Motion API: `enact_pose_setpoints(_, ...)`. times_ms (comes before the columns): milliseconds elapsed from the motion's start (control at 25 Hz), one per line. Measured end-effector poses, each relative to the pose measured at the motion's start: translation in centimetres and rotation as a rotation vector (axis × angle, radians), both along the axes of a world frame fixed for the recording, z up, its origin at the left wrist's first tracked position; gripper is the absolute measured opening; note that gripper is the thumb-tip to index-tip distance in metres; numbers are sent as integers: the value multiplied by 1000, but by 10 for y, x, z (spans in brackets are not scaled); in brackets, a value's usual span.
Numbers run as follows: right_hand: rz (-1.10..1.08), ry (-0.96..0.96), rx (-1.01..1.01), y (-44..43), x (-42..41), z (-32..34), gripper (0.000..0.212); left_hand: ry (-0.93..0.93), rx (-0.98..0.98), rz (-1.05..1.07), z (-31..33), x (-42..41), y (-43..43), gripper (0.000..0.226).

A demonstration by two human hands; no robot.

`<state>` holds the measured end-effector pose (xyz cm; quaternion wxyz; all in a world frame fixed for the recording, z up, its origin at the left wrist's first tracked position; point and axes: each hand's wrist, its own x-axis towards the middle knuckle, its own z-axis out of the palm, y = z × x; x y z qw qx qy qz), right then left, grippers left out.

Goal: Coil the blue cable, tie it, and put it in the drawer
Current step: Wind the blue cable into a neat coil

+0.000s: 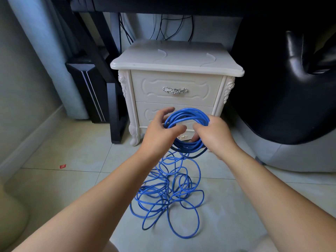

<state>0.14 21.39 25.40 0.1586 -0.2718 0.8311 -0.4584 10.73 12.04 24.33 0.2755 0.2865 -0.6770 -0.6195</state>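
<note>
- The blue cable (187, 116) is held partly coiled in front of the nightstand (174, 59). The rest is left as a loose tangle (169, 193) on the floor (72, 160) below the hands.
- The right hand (212, 132) is clamped round the right side of the coil, its grip closed on the gathered turns. If that grip is slackened, the turns could spring apart and drop onto the tangle.
- The left hand (161, 131) is held at the coil's left edge, its grip apart and its fingers spread, with the thumb laid across the front of the turns. No strand is seen to be pinched there, so the next turn could be missed or laid unevenly.
- The loops on the floor are crossed over one another many times. If the cable is drawn up quickly, a knot could be pulled tight or a whole clump lifted at once, and the coil would be left lopsided.
- Twist may be wound into the cable turn by turn, so a kink is judged likely.
- No separate tie is seen. If the free end is used instead, it could slip loose if it is left too short.
- The upper drawer (151, 88) and the lower drawer (145, 113) are both shut. One hand must be freed for the handle (175, 90), and an untied coil could be spilled at that point.
</note>
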Motion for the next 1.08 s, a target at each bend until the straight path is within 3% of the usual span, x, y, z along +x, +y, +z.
enact_pose_setpoints(120,93,192,87,-1,1,-5,9,-91,-422,-44,1,1,-2,67)
enact_pose_setpoints(200,160,246,115,-2,3,-6,7,-142,-518,-69,2,2,-7,64)
enact_pose_setpoints(360,265,210,160,0,5,2,6,-208,-446,-91,3,0,-12,13)
enact_pose_setpoints(440,248,83,75,2,6,6,9,-182,-408,-22,2,-3,-10,4)
enact_pose_setpoints(680,159,-368,-197,1,16,-10,9,85,116,255,8,-7,-13,17)
enact_pose_setpoints(840,141,-599,-272,-4,28,-18,10,150,307,314,2,-7,-9,19)
enact_pose_setpoints(920,63,-590,-321,-6,27,-17,11,111,311,311,2,-6,-3,20)
enact_pose_setpoints(1080,-17,-517,-378,-4,20,-8,3,-184,247,164,-7,-1,-4,34)
